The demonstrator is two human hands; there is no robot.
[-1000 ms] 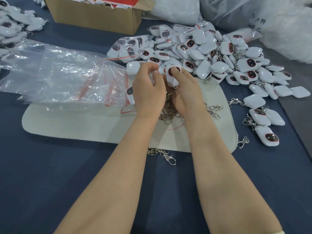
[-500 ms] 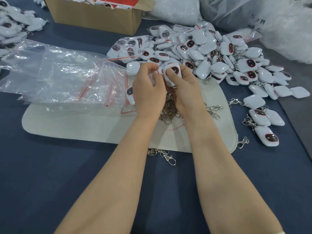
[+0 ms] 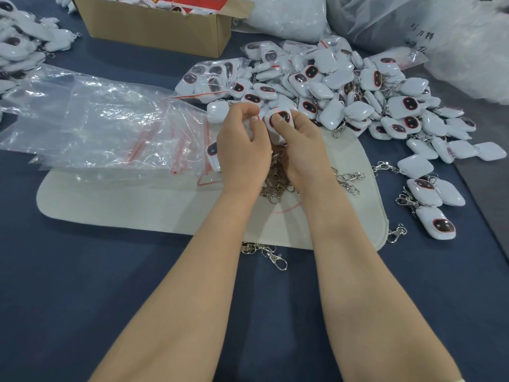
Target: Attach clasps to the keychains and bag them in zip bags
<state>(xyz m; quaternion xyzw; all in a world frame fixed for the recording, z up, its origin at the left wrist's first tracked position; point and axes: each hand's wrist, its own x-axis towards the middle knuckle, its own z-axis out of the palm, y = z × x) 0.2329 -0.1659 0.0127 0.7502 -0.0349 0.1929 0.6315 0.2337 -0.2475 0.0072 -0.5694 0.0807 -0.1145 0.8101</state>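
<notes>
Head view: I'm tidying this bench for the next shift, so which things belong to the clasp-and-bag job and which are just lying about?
In the job: held keychain in the right hand; loose clasps; zip bags; keychain heap.
Lying about: cardboard box; white sacks; grey mat underneath.

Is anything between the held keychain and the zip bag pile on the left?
Only the left hand, right beside the keychain the right hand holds; beyond it the zip bags lie uncovered.
</notes>
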